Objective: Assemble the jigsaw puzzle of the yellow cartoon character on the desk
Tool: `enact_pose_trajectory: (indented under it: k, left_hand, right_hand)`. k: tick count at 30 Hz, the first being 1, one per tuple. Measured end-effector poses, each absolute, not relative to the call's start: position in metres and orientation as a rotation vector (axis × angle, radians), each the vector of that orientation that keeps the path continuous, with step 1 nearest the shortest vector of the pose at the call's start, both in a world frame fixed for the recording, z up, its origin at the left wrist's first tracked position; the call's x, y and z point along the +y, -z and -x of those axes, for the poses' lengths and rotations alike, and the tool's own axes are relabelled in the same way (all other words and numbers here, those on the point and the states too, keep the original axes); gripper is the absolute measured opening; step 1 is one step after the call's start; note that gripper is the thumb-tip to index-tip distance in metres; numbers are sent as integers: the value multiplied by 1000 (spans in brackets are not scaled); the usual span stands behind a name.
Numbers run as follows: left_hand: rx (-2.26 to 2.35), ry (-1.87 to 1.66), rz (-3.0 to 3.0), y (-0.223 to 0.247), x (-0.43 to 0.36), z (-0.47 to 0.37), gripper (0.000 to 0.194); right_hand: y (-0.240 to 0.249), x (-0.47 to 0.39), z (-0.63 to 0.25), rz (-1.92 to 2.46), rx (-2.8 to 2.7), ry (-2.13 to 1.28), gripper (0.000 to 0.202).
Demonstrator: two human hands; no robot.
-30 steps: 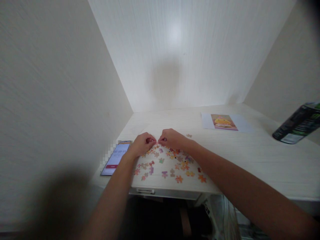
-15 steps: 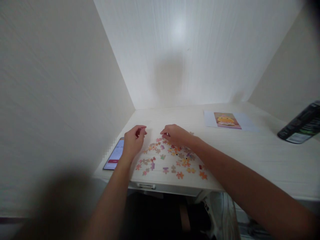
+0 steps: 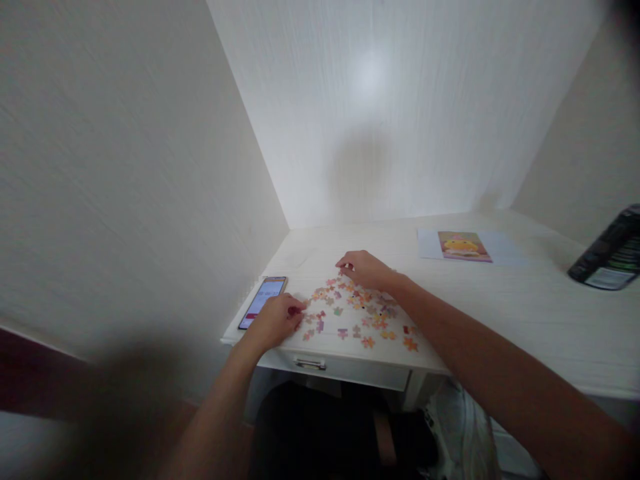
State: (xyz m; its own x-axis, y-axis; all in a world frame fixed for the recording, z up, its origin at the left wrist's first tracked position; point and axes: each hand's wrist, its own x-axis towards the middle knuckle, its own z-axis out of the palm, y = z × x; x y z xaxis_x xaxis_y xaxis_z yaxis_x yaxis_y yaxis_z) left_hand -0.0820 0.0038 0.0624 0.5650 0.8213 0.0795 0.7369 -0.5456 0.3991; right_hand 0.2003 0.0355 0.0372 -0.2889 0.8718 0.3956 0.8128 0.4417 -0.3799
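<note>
Many loose jigsaw puzzle pieces (image 3: 343,333) in orange, pink, yellow, purple and grey lie scattered on the white desk. My left hand (image 3: 280,319) rests low at the left edge of the scatter, fingers and thumb curled together; whatever they grip is too small to see. At the far edge of the pieces, my right hand (image 3: 367,269) has its fingertips pinched close to the desk surface. Anything in that pinch cannot be made out. My right forearm passes over the right side of the scatter and hides part of it.
A phone (image 3: 265,293) with a lit screen lies left, beside my left hand. A sheet with a yellow character picture (image 3: 464,247) is at the back right. A dark can (image 3: 607,250) stands far right. Walls enclose the desk; a drawer handle (image 3: 310,364) is on its front.
My left hand has come down and toward me, from above the desk to the left pieces. My right hand stays pinched at the far edge of the scatter. The whole view has shifted slightly.
</note>
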Motion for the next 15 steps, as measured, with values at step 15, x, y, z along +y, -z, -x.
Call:
enact_pose_trajectory:
  k: [15]
  left_hand:
    - [1253, -304, -2272, -77, 32, 64, 15]
  right_hand:
    - [-44, 32, -209, 1397, -2124, -151, 26]
